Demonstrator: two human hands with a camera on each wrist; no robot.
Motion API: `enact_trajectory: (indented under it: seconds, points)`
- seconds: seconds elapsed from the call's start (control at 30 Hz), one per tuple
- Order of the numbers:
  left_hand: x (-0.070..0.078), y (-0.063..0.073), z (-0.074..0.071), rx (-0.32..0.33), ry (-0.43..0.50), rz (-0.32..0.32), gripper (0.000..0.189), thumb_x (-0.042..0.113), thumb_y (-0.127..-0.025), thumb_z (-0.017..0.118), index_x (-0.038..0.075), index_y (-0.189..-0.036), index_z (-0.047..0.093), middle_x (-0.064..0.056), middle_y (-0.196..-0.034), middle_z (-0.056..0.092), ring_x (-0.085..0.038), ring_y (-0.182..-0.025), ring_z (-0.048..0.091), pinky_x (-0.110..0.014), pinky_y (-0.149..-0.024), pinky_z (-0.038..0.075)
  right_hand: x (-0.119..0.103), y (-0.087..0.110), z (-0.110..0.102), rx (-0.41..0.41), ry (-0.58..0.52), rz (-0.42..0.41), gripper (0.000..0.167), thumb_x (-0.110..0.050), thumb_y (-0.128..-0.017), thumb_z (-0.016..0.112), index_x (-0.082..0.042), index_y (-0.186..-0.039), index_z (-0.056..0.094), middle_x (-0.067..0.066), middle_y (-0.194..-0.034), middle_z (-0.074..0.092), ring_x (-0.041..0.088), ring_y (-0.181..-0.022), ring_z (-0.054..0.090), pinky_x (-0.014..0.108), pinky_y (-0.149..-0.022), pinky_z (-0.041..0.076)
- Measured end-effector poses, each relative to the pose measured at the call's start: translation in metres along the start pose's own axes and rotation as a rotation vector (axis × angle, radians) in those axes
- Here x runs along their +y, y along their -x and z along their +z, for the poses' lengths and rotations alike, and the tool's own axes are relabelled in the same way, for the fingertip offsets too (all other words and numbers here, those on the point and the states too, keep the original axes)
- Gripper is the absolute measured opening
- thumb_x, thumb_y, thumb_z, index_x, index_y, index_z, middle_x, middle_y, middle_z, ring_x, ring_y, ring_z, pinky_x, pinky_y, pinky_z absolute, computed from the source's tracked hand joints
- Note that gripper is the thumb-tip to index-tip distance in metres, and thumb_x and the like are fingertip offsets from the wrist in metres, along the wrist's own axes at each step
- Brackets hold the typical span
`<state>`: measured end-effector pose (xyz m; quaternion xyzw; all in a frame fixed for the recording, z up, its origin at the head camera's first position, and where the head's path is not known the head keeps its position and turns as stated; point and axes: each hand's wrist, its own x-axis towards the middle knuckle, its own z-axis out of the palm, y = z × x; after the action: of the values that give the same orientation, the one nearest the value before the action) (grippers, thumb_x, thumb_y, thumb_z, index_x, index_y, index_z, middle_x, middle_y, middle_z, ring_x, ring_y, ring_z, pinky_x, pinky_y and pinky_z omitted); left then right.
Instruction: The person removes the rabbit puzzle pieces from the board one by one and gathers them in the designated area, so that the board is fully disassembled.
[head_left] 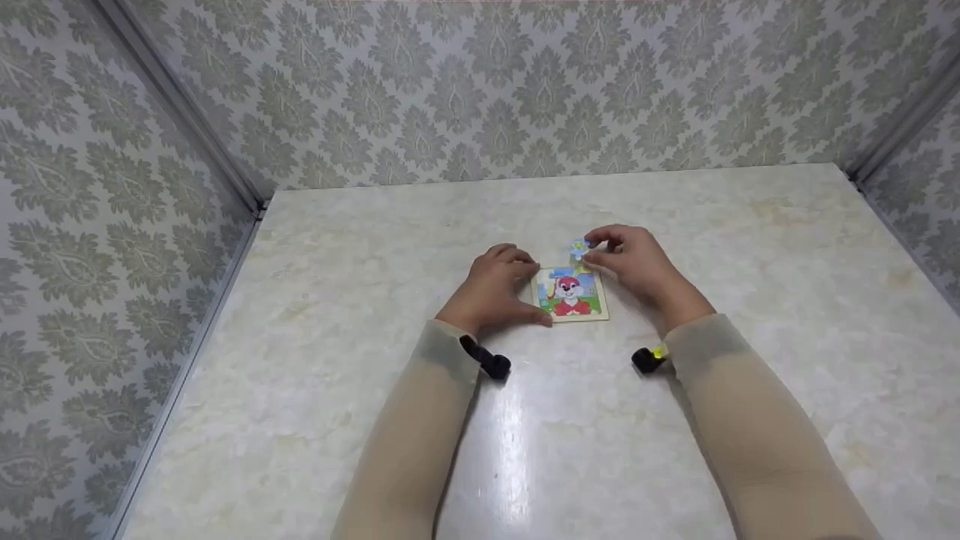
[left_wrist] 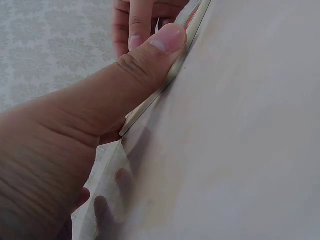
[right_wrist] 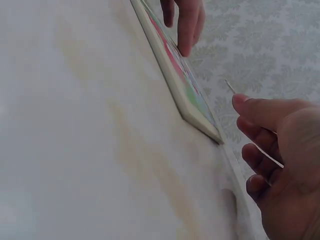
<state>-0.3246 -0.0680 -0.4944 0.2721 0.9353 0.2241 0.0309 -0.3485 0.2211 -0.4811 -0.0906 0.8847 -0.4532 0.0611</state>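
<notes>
One light-blue piece [head_left: 579,248] is pinched between thumb and fingers of the right hand [head_left: 634,259], near the far edge of the framed puzzle [head_left: 571,295], which lies on the table [head_left: 360,255] and is held at its left side by the left hand [head_left: 491,289], thumb and fingers spread

No readable text or numbers.

Bare left hand [head_left: 499,291]: grips the left side of a square, pale-wood-framed jigsaw puzzle [head_left: 571,296] picturing a red-and-white cartoon animal
Bare right hand [head_left: 636,262]: pinches a small blue-and-yellow jigsaw piece [head_left: 578,248] near the puzzle's far right corner
Glossy cream marbled tabletop [head_left: 322,375]: under the puzzle
Grey-green damask-patterned wall [head_left: 495,97]: behind
</notes>
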Motion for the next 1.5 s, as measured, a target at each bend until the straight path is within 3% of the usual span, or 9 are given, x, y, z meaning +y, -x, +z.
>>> enact_trajectory:
  seconds: [0.17,0.37,0.53,0.7,1.03,1.33,1.5]
  points:
    - [0.0,-0.001,0.0,-0.004,-0.021,-0.005,0.097,0.071,-0.077,0.098,0.02,-0.156,0.071,-0.001,-0.158,0.065,-0.03,-0.167,0.039,-0.056,-0.142,0.029,0.01,-0.001,-0.021,0.053,0.021,0.044,0.039,-0.023,-0.113,0.072,-0.009,-0.149,0.073,0.015,-0.14,0.068,0.027,-0.118,0.055,0.039,-0.098,0.047]
    - [0.001,0.0,0.0,-0.009,-0.007,-0.01,0.097,0.07,-0.077,0.098,0.021,-0.156,0.071,-0.001,-0.158,0.064,-0.03,-0.168,0.038,-0.057,-0.142,0.028,0.024,0.001,-0.041,0.059,0.087,0.112,0.042,-0.022,-0.117,0.065,-0.008,-0.156,0.066,0.018,-0.152,0.064,0.031,-0.123,0.052,0.047,-0.105,0.048]
    - [0.002,0.002,0.0,-0.008,0.007,-0.017,0.097,0.069,-0.078,0.099,0.02,-0.157,0.07,-0.001,-0.159,0.064,-0.029,-0.168,0.038,-0.056,-0.141,0.028,0.034,0.002,-0.053,0.06,0.167,0.094,0.045,-0.019,-0.116,0.066,-0.002,-0.157,0.064,0.024,-0.158,0.061,0.042,-0.144,0.054,0.062,-0.125,0.045]
    - [0.001,0.003,0.001,-0.007,0.026,-0.024,0.096,0.068,-0.078,0.099,0.021,-0.157,0.07,-0.001,-0.159,0.063,-0.028,-0.167,0.038,-0.056,-0.141,0.028,0.04,0.003,-0.057,0.063,0.233,0.081,0.044,-0.015,-0.115,0.066,0.001,-0.156,0.064,0.029,-0.156,0.061,0.051,-0.16,0.041,0.07,-0.136,0.034]
    - [0.001,0.002,0.001,0.004,0.01,-0.017,0.097,0.069,-0.076,0.099,0.022,-0.156,0.071,0.002,-0.157,0.064,-0.028,-0.163,0.04,-0.057,-0.137,0.033,0.044,0.003,-0.06,0.044,0.254,0.089,0.046,-0.015,-0.117,0.062,0.0,-0.161,0.06,0.029,-0.161,0.056,0.052,-0.165,0.029,0.068,-0.139,0.028]
    - [0.0,0.001,0.001,0.006,0.004,-0.014,0.098,0.07,-0.076,0.099,0.021,-0.156,0.07,0.001,-0.157,0.063,-0.029,-0.164,0.04,-0.056,-0.137,0.033,0.038,0.0,-0.058,0.073,0.237,0.072,0.049,-0.016,-0.117,0.061,-0.005,-0.165,0.057,0.024,-0.158,0.055,0.05,-0.16,0.036,0.069,-0.135,0.035]
    - [0.0,0.001,0.001,0.001,0.006,-0.019,0.099,0.07,-0.077,0.098,0.021,-0.158,0.069,0.002,-0.158,0.063,-0.028,-0.164,0.04,-0.056,-0.139,0.031,0.029,0.001,-0.053,0.076,0.151,0.065,0.05,-0.019,-0.117,0.062,-0.008,-0.166,0.057,0.02,-0.161,0.052,0.042,-0.143,0.047,0.061,-0.121,0.046]
